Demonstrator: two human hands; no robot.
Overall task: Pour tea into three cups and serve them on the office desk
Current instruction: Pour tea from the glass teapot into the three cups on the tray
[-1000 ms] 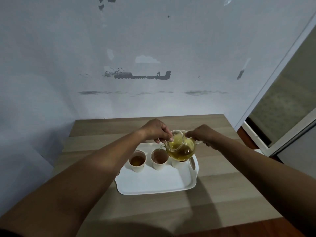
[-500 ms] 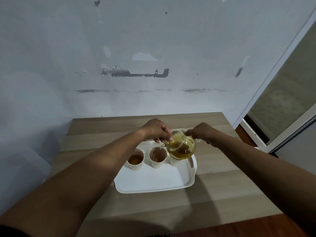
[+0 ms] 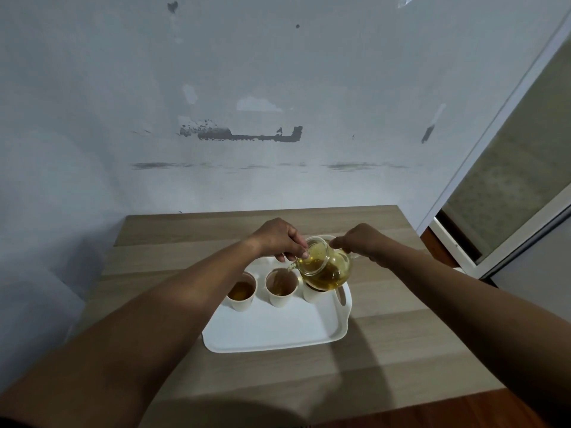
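Note:
A glass teapot [image 3: 326,267] of amber tea hangs tilted to the left over a white tray [image 3: 278,332]. My right hand [image 3: 358,240] grips its handle. My left hand [image 3: 279,239] rests its fingertips on the pot's lid. A thin stream runs from the spout into the middle cup [image 3: 281,288]. The left cup [image 3: 241,293] holds tea. A third cup [image 3: 312,295] stands mostly hidden under the pot, so its contents cannot be seen.
The tray sits on a wooden desk [image 3: 386,350] pushed against a scuffed white wall [image 3: 247,118]. A window frame [image 3: 509,180] stands at the right, past the desk's right edge. The tray's handle [image 3: 343,296] faces right.
The pot stays tilted over the middle cup and keeps pouring; both hands hold the same grip. The view has shifted slightly.

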